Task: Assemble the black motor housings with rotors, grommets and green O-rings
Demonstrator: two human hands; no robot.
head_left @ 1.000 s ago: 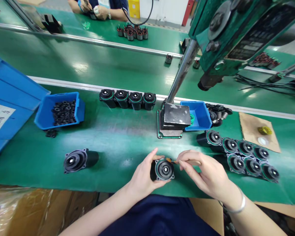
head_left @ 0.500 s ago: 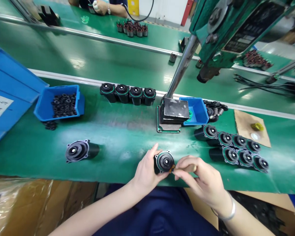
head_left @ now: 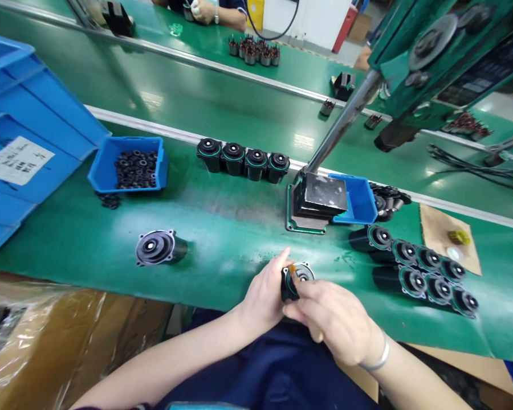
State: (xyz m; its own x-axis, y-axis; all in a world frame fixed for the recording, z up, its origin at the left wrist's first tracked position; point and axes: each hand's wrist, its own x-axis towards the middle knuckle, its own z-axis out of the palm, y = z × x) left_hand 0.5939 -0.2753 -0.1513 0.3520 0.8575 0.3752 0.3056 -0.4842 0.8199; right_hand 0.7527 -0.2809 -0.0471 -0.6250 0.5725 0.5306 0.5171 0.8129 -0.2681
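My left hand (head_left: 261, 295) is wrapped around the side of a black motor housing (head_left: 287, 289), which stands at the table's front edge with its round stepped top facing up. In my right hand (head_left: 340, 319) is a small brush (head_left: 292, 269), pinched between thumb and fingers. Its amber tip is at the upper left of the housing's rim, and a rounded handle end shows below the palm. My right fingers cover much of the housing's top. Alone to the left lies another black housing (head_left: 156, 247), tilted in view, with no green ring visible.
Housings with green rings stand in a back row (head_left: 243, 159) and a right-hand group (head_left: 427, 273). A green press (head_left: 427, 62) rises above its metal block (head_left: 322, 193). Blue bins (head_left: 165, 171) and a cardboard piece (head_left: 470, 259) with a yellow cap lie around. A co-worker's hand (head_left: 203, 11) shows behind.
My right hand has carried the brush from the housing's lower right edge to the upper left of its rim, now covering part of the top. The camera view has shifted slightly.
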